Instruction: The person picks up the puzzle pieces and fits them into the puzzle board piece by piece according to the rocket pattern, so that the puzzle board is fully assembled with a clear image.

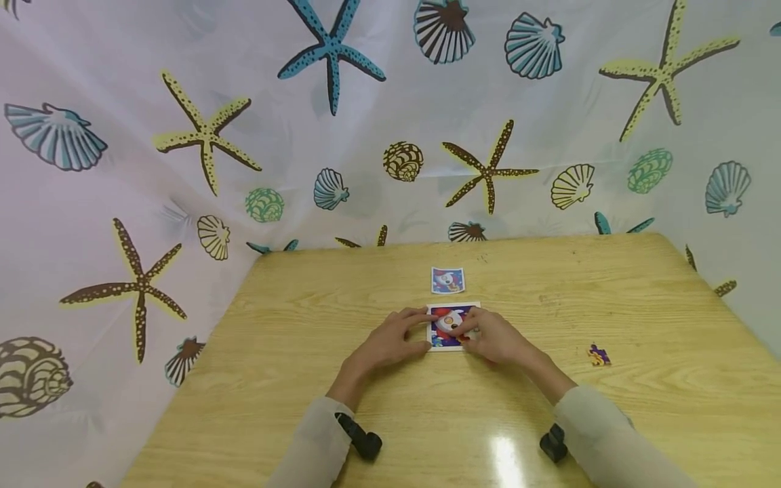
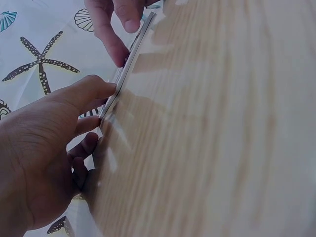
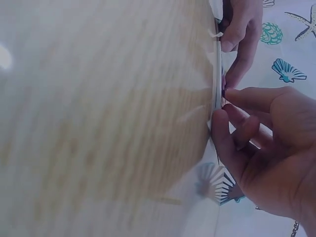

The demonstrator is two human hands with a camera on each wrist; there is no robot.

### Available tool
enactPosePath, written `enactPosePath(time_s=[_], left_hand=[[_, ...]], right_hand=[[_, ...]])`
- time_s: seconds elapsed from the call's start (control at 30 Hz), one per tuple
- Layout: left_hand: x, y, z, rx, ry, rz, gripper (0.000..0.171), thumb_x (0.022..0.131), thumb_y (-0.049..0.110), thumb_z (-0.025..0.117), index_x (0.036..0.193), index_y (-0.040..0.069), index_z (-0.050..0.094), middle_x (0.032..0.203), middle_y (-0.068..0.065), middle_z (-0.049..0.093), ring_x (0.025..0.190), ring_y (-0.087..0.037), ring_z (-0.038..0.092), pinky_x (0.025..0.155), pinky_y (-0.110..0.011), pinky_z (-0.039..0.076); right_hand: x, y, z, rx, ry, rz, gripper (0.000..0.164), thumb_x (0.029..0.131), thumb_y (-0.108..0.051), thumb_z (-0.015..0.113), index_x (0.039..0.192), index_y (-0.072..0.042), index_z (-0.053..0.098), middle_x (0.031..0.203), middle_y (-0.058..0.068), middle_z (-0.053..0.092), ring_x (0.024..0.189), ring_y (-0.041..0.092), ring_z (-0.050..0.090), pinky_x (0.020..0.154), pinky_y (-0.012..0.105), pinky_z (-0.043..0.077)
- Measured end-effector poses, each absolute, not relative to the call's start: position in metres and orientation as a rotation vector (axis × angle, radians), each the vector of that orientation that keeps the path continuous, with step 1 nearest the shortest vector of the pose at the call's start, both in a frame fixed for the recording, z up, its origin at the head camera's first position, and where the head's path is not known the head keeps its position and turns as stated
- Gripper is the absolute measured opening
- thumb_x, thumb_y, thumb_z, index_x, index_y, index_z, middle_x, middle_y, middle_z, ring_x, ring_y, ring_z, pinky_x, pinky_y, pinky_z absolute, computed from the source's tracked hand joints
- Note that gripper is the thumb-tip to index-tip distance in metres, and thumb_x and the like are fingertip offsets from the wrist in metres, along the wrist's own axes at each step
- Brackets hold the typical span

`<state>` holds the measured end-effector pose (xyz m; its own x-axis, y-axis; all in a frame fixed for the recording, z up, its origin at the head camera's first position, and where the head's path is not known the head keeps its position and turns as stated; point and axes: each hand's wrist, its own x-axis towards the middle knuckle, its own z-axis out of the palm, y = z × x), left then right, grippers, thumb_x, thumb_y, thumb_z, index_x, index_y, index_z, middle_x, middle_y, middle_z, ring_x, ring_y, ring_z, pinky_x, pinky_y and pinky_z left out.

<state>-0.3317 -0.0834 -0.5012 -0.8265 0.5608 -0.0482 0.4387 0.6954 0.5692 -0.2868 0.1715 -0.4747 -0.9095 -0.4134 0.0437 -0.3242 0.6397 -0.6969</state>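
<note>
A small jigsaw puzzle (image 1: 452,320) with a rocket picture lies in a white-bordered tray (image 1: 454,304) at mid-table. My left hand (image 1: 390,341) holds the tray's left side, with the thumb at the near corner and a finger reaching over the picture. From the right, my right hand (image 1: 497,337) touches the puzzle: its index finger lies on the picture and its thumb is by the near right corner. Whether a piece is between those fingertips is hidden. In the right wrist view the tray (image 3: 217,74) shows edge-on, near the right hand (image 3: 276,143).
A loose purple and orange puzzle piece (image 1: 598,355) lies to the right. Just behind the tray sits a small card (image 1: 448,280) with the same rocket picture. The wooden table (image 1: 317,291) meets a shell and starfish cloth (image 1: 366,196) at its far edge.
</note>
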Motion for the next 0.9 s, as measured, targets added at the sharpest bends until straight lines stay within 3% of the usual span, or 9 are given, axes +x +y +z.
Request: enactPosePath(time_s=[0.13,0.23,0.37,0.57,0.9], left_hand=[[-0.330,-0.084,-0.500,0.792,2.681,0.835,0.057,0.097,0.038,0.067,0.153,0.036,0.053,0.165,0.000,0.038,0.149,-0.031,0.036,0.116,-0.059,0.035],[-0.330,-0.085,-0.501,0.774,2.678,0.842,0.057,0.097,0.038,0.067,0.152,0.037,0.054,0.166,0.000,0.037,0.150,-0.032,0.035,0.116,-0.060,0.034],[-0.330,-0.085,-0.504,0.753,2.677,0.834,0.057,0.097,0.040,0.068,0.152,0.038,0.054,0.166,0.000,0.037,0.151,-0.033,0.033,0.117,-0.061,0.032],[-0.329,-0.084,-0.505,0.767,2.686,0.828,0.057,0.097,0.040,0.067,0.152,0.038,0.054,0.166,0.001,0.037,0.153,-0.034,0.030,0.118,-0.062,0.030],[-0.329,-0.083,-0.502,0.771,2.687,0.840,0.057,0.096,0.039,0.067,0.152,0.036,0.055,0.166,0.002,0.037,0.150,-0.031,0.034,0.116,-0.059,0.034]], right_hand=[[-0.284,0.175,-0.475,-0.643,2.686,-1.168,0.029,0.097,-0.001,0.068,0.124,-0.004,0.076,0.120,0.011,0.063,0.100,0.025,0.056,0.063,0.029,0.048],[-0.282,0.177,-0.475,-0.603,2.635,-1.224,0.029,0.099,-0.002,0.065,0.126,-0.005,0.075,0.129,0.016,0.063,0.079,0.026,0.064,0.056,0.031,0.051],[-0.279,0.180,-0.477,-0.508,2.562,-1.309,0.034,0.098,0.000,0.063,0.130,-0.005,0.071,0.139,0.024,0.058,0.043,0.022,0.055,0.044,0.035,0.051],[-0.274,0.190,-0.475,-0.441,2.536,-1.386,0.039,0.097,-0.001,0.065,0.136,-0.007,0.067,0.147,0.024,0.053,0.043,0.019,0.053,0.045,0.036,0.051],[-0.269,0.219,-0.471,-0.435,2.552,-1.426,0.043,0.100,-0.004,0.064,0.143,-0.004,0.060,0.141,0.024,0.058,0.044,0.019,0.052,0.045,0.035,0.051]])
